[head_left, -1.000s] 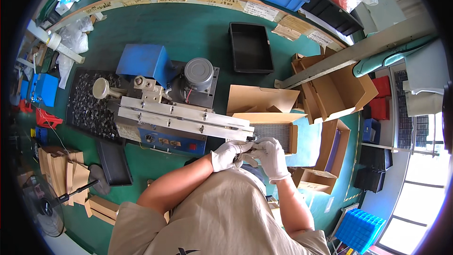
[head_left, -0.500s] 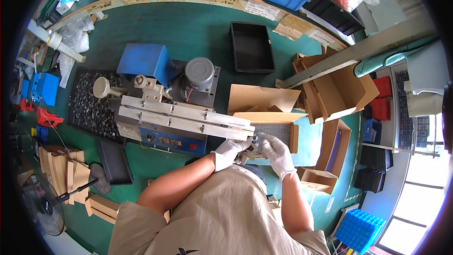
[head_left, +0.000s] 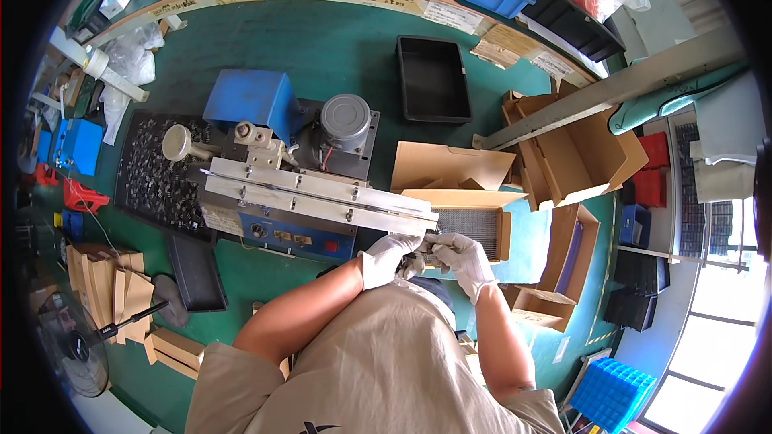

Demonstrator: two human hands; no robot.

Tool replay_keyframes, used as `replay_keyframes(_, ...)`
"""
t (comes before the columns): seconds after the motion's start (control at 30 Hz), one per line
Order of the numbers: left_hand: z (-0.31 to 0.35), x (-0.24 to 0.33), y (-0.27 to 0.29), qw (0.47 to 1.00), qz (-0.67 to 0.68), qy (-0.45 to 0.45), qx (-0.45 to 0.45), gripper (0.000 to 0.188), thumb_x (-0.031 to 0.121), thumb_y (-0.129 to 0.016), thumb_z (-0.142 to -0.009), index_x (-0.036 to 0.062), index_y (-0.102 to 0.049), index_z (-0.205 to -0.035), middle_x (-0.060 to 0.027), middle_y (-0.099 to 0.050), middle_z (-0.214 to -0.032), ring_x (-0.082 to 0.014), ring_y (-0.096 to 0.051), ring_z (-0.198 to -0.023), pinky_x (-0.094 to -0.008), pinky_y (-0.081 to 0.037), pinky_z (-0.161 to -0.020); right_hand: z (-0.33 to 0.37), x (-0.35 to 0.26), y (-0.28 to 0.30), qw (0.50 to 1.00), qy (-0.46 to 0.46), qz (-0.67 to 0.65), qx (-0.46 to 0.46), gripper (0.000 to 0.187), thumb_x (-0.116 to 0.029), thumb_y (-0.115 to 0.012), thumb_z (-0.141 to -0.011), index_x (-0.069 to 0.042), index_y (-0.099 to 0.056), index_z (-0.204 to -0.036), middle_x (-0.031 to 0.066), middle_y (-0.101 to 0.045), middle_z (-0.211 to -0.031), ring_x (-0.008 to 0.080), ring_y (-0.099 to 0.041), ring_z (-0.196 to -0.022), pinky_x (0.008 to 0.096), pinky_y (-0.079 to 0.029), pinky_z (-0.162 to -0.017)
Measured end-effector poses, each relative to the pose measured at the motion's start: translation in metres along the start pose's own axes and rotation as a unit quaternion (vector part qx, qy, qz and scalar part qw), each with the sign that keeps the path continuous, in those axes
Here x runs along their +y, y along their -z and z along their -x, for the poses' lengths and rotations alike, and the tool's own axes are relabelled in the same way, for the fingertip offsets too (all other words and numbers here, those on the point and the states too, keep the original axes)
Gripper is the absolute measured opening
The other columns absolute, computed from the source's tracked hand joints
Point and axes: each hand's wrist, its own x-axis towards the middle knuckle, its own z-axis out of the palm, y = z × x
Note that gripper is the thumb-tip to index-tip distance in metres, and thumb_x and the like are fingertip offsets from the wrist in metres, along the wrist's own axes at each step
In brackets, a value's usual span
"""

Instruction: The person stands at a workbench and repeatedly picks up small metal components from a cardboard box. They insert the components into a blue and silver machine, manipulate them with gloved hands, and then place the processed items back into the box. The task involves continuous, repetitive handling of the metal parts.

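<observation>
Both hands wear white gloves and meet at the right end of a long metal rail (head_left: 322,197) on a bench machine. My left hand (head_left: 386,260) lies just under the rail's end, its fingers curled round small dark pieces too small to name. Close beside it, my right hand (head_left: 465,260) is closed in a pinch near the left fingertips; what it pinches is hidden. Behind my right hand stands an open cardboard box (head_left: 503,231) holding rows of thin grey pieces.
The machine has a blue housing (head_left: 251,104) and a round grey motor (head_left: 346,116). Left of it, a dark tray (head_left: 133,153) holds many small black parts. A black bin (head_left: 434,80) stands behind. Cardboard boxes (head_left: 583,153) and a slanting metal post (head_left: 611,92) are at right.
My right hand has moved left and its fingers have closed in beside my left hand. The left hand stays at the rail's end. The whole view has shifted slightly.
</observation>
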Motion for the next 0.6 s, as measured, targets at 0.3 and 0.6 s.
replay_keyframes(0.3, -0.011, -0.008, 0.001, 0.996, 0.061, 0.035, 0.050, 0.027, 0.040, -0.061, -0.100, 0.0138, -0.061, -0.106, 0.0006, -0.059, -0.072, -0.0108, -0.056, -0.057, -0.0235, -0.042, -0.045, -0.002, 0.009, -0.017, 0.935, 0.247, 0.240, 0.078, 0.025, -0.005, -0.068, -0.084, -0.003, -0.073, -0.109, 0.0139, -0.070, -0.103, 0.0246, -0.069, -0.094, 0.0331, -0.054, -0.086)
replay_keyframes(0.6, -0.016, -0.005, 0.008, 1.000, 0.000, 0.009, 0.024, 0.030, 0.037, -0.059, -0.102, 0.0108, -0.068, -0.112, -0.0041, -0.061, -0.073, -0.0098, -0.054, -0.057, -0.0224, -0.044, -0.049, 0.000, -0.017, -0.011, 0.956, 0.235, -0.088, 0.150, 0.019, 0.003, -0.065, -0.092, 0.000, -0.074, -0.107, 0.0046, -0.063, -0.108, 0.0137, -0.061, -0.099, 0.0258, -0.048, -0.091)
